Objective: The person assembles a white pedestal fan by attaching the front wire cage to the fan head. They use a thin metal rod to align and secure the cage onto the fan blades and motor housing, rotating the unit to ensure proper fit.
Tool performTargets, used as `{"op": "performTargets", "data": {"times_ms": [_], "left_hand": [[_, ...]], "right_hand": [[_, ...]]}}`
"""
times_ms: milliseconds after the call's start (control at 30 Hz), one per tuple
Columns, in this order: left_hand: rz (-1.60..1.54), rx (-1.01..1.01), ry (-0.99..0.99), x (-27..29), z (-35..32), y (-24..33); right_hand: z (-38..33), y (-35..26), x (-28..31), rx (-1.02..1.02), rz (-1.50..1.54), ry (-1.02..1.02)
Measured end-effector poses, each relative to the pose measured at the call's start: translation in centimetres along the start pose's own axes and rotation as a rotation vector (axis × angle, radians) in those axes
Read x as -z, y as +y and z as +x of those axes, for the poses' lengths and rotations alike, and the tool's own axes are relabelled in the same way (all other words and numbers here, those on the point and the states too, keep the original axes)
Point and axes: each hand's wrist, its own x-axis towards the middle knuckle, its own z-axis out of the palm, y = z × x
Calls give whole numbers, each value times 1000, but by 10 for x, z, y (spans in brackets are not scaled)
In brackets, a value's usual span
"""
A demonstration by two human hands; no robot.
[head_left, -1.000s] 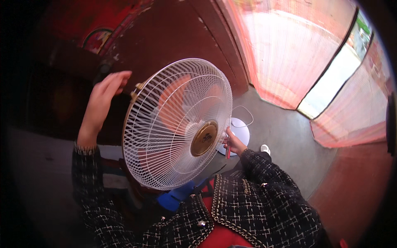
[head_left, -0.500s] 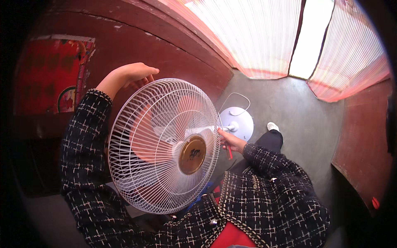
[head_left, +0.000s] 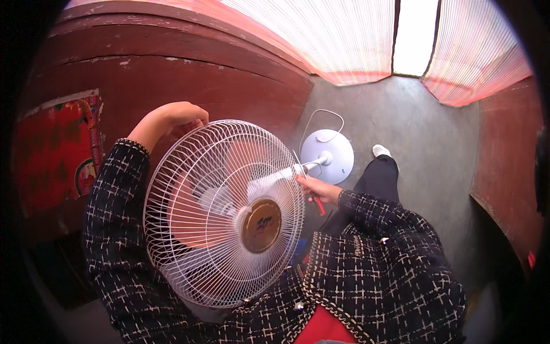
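A white electric fan's round wire cage (head_left: 189,275) fills the space before me, tilted, with a gold-brown disc (head_left: 261,225) at its centre. Blades show through the wires. My left hand (head_left: 175,119) curls over the cage's upper left rim; its fingertips are partly hidden behind it. Beside the right edge of the cage, near the fan's neck, my right hand (head_left: 319,190) is closed around what looks like a screwdriver (head_left: 319,207) with a red handle, a thin shaft pointing up past the thumb. Its fingers are partly hidden. The fan's white pole (head_left: 316,164) runs to a round base (head_left: 342,166) on the floor.
A white cord (head_left: 322,110) loops around the base on the grey floor (head_left: 412,137). Red-brown walls (head_left: 189,80) stand left and right. A striped curtain (head_left: 349,46) hangs at the bright doorway. My shoe (head_left: 380,151) is right of the base. A red poster (head_left: 54,155) is at left.
The view has shifted, so the doorway sits higher in the picture. The left hand has come down closer onto the cage's rim. My right hand stays at the fan's neck.
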Motion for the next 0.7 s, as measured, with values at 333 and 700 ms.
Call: {"op": "performTargets", "data": {"times_ms": [333, 700], "left_hand": [[-488, 36, -80, -16, -2, -39], [6, -167, 100, -18, -27, -41]], "right_hand": [[-4, 13, -6, -4, -49, -81], [-2, 11, -7, 0, -83, -59]]}}
